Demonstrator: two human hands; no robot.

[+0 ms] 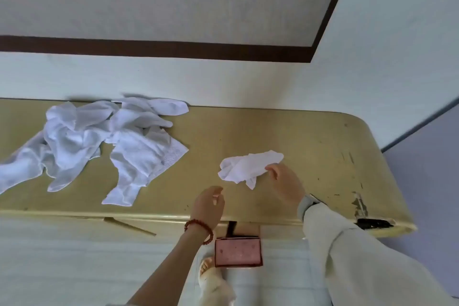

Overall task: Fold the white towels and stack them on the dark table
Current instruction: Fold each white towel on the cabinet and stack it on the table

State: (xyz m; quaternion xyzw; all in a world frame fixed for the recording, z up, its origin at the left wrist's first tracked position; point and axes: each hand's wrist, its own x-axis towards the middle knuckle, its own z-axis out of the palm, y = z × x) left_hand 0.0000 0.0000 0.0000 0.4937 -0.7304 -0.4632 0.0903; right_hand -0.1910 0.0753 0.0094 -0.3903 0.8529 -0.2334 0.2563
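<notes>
While the small white towel point(249, 167) lies crumpled near the middle of the table point(310, 136), just ahead of both hands, I treat this step as spreading it flat before any fold. My right hand point(285, 185) pinches its right edge between thumb and fingertips; the grip looks light, holding only a bit of hem. My left hand point(208, 206) hovers just short of the towel's near-left corner, fingers loosely curled and holding nothing.

To do this well, I judge I should bring the left hand onto the opposite edge, find a true corner rather than a bunched fold, and draw the two hands apart so the cloth opens square. The fabric seems thin and limp, so it will likely drag and wrinkle if I pull with one hand only. I would smooth it against the tabletop, then fold edge to edge.

The pile of unfolded towels point(99, 146) sprawls well apart on the left, one end trailing off the picture's left edge. The tabletop appears golden-tan here, with chipped dark patches at its right corner. A pink box point(238, 251) sits on the floor below the table edge.
</notes>
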